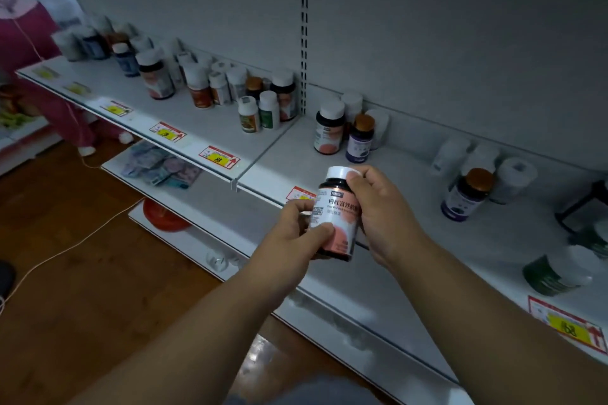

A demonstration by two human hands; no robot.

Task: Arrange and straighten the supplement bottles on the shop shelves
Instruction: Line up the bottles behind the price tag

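In front of the shelf (411,240), both hands, left hand (292,233) and right hand (378,207), grip one pink-labelled bottle (339,217) off the shelf; beyond them, loose clusters such as the purple-labelled bottle (465,196) appear unstraightened, so most work likely remains.

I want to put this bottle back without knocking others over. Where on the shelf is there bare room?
The shelf lies bare between the salmon-label bottle with its purple neighbour and the far purple bottle, and along the front edge. The left section is crowded. Both left hand and right hand grip the held bottle.
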